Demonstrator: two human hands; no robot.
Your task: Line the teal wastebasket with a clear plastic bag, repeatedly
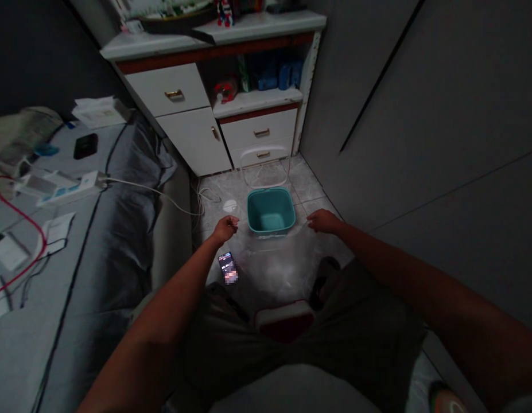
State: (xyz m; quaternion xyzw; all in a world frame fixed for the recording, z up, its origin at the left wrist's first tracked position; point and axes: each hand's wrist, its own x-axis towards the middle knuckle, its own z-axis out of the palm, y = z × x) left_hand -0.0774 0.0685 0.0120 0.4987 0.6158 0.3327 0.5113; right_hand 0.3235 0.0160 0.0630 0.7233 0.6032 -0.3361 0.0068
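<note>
A teal bin (271, 211) with an open top stands on the tiled floor in front of me. Just behind it, a pale, see-through ring-shaped rim (266, 186) leans toward the cabinet. My left hand (226, 229) is left of the bin, its fingers pinched on one edge of a clear plastic bag. On the other side, my right hand (322, 221) pinches the opposite edge. Between the hands the clear plastic bag (278, 261) hangs spread on the near side of the bin; its outline is faint and partly blurred.
Left of my feet a lit phone (228, 268) lies on the floor, near a white round piece (230, 205) and a cable (201, 201). A white cabinet (188, 132) stands ahead, a bed (89, 229) with a power strip (76, 189) on the left, grey panels (420, 115) on the right.
</note>
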